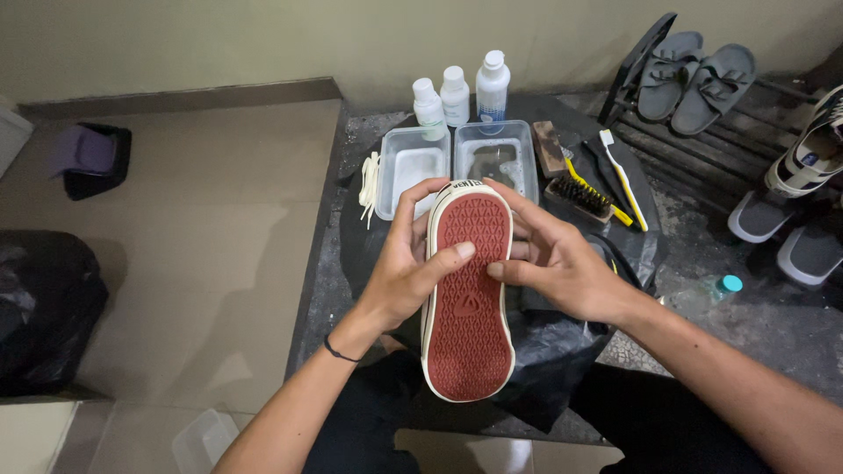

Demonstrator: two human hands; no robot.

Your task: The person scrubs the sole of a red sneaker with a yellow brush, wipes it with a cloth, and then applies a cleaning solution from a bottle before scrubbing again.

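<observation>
— What's under your hands?
— A black plastic sheet (562,351) over the table, and above it the shoe (465,298), red sole up, toe toward me.
— How are you holding it?
— My left hand (406,268) and right hand (562,263) clasp its sides, both thumbs pressed on the sole.
— Beyond it?
— Two clear tubs (413,162), three white bottles (455,95), brushes (580,195), and white laces (370,183).

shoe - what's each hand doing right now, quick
Left hand: closed on the shoe, thumb on the red sole.
Right hand: closed on the same shoe, thumb on the sole.
</observation>
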